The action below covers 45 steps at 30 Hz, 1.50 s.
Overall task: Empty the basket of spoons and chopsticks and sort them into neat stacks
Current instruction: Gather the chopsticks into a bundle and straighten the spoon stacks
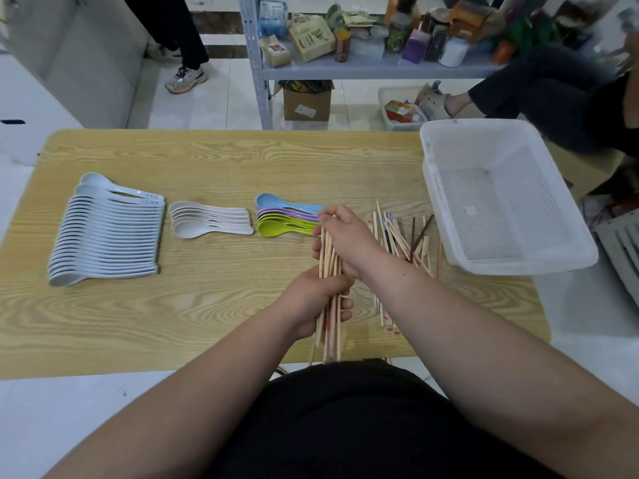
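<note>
My left hand (316, 300) grips a bundle of pale wooden chopsticks (331, 335) near its lower half, above the table's front edge. My right hand (345, 236) closes over the top of the same bundle. Loose chopsticks (401, 236) lie scattered to the right, between my hands and the white basket (446, 219), which looks empty. On the wooden table (207, 160) lie three spoon stacks: a long row of light blue-grey spoons (107, 236) at left, white spoons (207, 219) in the middle, and blue, purple and green spoons (283, 216) just left of my right hand.
Behind the table stands a metal shelf (363, 69) crowded with boxes and bottles, with a cardboard box (306, 102) under it. One person stands at the back left (183, 46) and another sits at the right (553, 95). A small white bin (397, 108) sits on the floor.
</note>
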### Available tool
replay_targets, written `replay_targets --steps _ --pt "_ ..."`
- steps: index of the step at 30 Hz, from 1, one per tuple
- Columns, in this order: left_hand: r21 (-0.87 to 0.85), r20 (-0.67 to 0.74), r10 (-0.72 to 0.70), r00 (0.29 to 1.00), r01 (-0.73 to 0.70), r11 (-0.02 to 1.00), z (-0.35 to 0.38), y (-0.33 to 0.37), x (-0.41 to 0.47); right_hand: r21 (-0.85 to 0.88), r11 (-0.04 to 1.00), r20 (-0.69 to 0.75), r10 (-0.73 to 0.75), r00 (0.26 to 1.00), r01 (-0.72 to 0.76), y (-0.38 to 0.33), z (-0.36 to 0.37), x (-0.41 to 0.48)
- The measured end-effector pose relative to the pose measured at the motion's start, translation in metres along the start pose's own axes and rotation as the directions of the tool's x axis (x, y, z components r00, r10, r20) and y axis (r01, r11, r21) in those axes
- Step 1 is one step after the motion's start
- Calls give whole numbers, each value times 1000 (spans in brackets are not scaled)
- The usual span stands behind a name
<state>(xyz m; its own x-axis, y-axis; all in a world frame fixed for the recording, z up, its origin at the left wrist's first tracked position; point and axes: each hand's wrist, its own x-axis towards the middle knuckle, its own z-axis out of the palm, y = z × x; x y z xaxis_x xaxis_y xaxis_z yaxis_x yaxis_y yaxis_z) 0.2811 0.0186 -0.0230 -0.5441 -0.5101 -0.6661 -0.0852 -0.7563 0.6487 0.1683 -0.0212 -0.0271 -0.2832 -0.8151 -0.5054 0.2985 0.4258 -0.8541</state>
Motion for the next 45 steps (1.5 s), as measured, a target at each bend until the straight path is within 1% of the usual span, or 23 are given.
replay_targets --steps 2,4,5,7,9,12,15,19,21,22,23,24,25,26,27,28,30,32,33,37,40,43,45 --pt "5 -3 -3 1000 3 1000 -3 -4 -2 20 1000 -21 24 999 -24 7 4 -4" --pt "45 -5 -20 1000 20 999 -9 -10 -4 19 998 -8 54 998 -54 17 7 -9" --pt "60 15 -46 999 45 997 -12 -13 -6 11 998 -4 63 998 -63 21 8 -12" --pt "35 89 -127 988 124 992 -18 -16 -10 15 998 -24 66 998 -66 28 8 -17" --pt "46 140 -170 975 165 985 -21 -16 -13 54 997 -48 50 998 -48 29 9 -20" --pt "64 146 -155 977 147 987 -24 -17 -14 124 992 -67 15 998 -7 28 9 -21" --pt "67 95 -126 987 120 990 -27 -25 -10 176 984 -58 18 998 -7 34 9 -26" --pt "77 106 -165 981 157 985 -22 -36 -5 175 984 -46 49 998 -40 44 -4 -28" --pt "111 85 -143 986 133 985 -17 -35 2 176 983 -56 58 997 -47 44 -20 -27" --pt "130 58 -112 992 103 986 -14 -33 7 144 989 -83 50 995 -37 43 -30 -27" --pt "140 20 -76 997 72 987 -12 -31 14 33 999 -138 29 990 -25 40 -44 -26" --pt "139 -23 -46 999 48 989 -10 -29 20 -168 986 -209 -23 978 -13 39 -60 -23" --pt "131 -61 -25 998 33 991 -9 -28 27 -416 909 -263 -105 959 -14 41 -79 -21" --pt "123 -90 -14 996 25 992 -8 -27 33 -629 776 -292 -179 940 -47 45 -98 -17" --pt "122 -111 -10 994 24 992 -7 -28 38 -755 648 -311 -216 926 -102 49 -116 -13" --pt "126 -128 -12 992 28 992 -7 -30 44 -814 555 -333 -208 920 -169 54 -132 -9" --pt "133 -163 -26 986 48 990 -6 -36 54 -859 424 -371 -129 920 -287 63 -155 -1" --pt "136 -206 -41 978 70 988 -3 -43 66 -887 341 -354 -69 933 -311 69 -168 3" --pt "138 -226 -49 973 82 987 -1 -46 72 -898 325 -335 -65 940 -298 72 -173 5" --pt "136 -310 -80 947 127 982 11 -54 98 -913 346 -265 -105 959 -214 80 -183 15" --pt "143 -351 -87 932 146 979 22 -55 118 -940 315 -184 -142 972 -132 79 -188 23" --pt "156 -369 -62 928 128 979 35 -53 134 -938 324 -161 -102 982 -120 75 -188 28" --pt "155 -342 -44 939 102 983 43 -52 144 -932 333 -166 -44 985 -142 72 -186 30"
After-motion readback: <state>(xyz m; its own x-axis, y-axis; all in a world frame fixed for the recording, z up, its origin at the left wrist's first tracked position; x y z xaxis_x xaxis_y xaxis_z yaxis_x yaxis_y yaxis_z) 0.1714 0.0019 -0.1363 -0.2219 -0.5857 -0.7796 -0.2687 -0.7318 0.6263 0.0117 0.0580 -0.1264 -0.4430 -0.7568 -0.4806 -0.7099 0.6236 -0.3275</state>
